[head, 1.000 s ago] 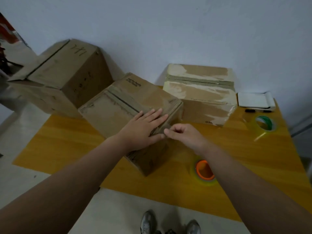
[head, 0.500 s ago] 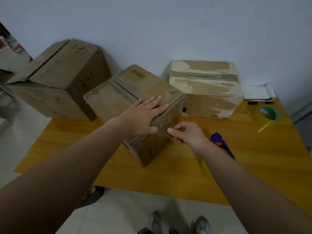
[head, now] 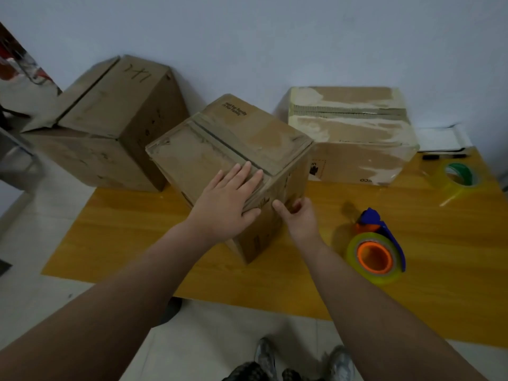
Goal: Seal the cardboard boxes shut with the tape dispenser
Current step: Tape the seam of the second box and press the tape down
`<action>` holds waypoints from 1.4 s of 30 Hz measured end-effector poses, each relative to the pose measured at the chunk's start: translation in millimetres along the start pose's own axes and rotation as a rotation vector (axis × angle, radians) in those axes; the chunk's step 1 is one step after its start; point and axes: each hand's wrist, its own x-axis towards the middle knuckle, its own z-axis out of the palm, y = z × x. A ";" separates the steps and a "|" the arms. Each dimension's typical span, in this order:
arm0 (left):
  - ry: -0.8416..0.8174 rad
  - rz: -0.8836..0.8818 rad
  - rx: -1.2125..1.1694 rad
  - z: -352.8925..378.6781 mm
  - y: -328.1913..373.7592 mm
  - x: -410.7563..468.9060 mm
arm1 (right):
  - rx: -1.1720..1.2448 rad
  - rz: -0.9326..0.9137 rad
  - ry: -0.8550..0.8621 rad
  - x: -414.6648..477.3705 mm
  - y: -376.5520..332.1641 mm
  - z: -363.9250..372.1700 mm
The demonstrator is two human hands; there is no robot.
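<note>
Box (head: 228, 149) sits cornerwise on counter (head: 439, 243), top seam running from near edge away to far left. Left hand (head: 228, 204) flat on lid, fingers (head: 242, 174) straight. Right hand (head: 298, 218) at near corner, curled against side; pinching or just pressing, cannot tell. Tape dispenser (head: 376, 248) lies untouched on counter to right, nearer right hand.

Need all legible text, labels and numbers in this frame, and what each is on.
"141": handwritten on top of the large brown cardboard box at left.
"For Family": printed twice, in two lines, on top of the middle brown cardboard box; the leading words are blurred.
Pale taped cardboard box at right: dark handling symbols and letters ending "CO" on its front, too blurred to read.
</note>
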 end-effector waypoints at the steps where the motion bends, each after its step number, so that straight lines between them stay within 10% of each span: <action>1: -0.016 0.006 -0.012 -2.8 -2.6 0.7 | -0.105 -0.014 -0.020 -0.5 -2.3 -4.7; 6: -0.050 0.033 -0.029 -10.5 -9.4 -1.2 | -0.422 -0.562 0.356 -9.7 -38.4 -31.1; 12: -0.016 0.034 -0.018 -7.2 -7.9 -3.8 | -0.815 -0.935 -0.009 7.8 -66.6 -17.0; 20: -0.057 0.038 -0.049 -8.8 -11.0 -2.1 | -1.076 -1.274 -0.050 42.0 -57.7 -33.5; 30: -0.152 0.109 0.063 -22.5 -44.8 -15.9 | -1.079 -1.088 -0.190 7.2 -81.7 -11.9; 37: 0.114 -0.049 0.021 -19.5 -0.1 -19.2 | -0.795 -1.067 -0.059 -10.3 -73.2 -35.3; 42: 0.134 0.161 -0.126 -6.8 66.9 1.4 | -0.748 -0.520 0.062 6.3 -14.4 -128.1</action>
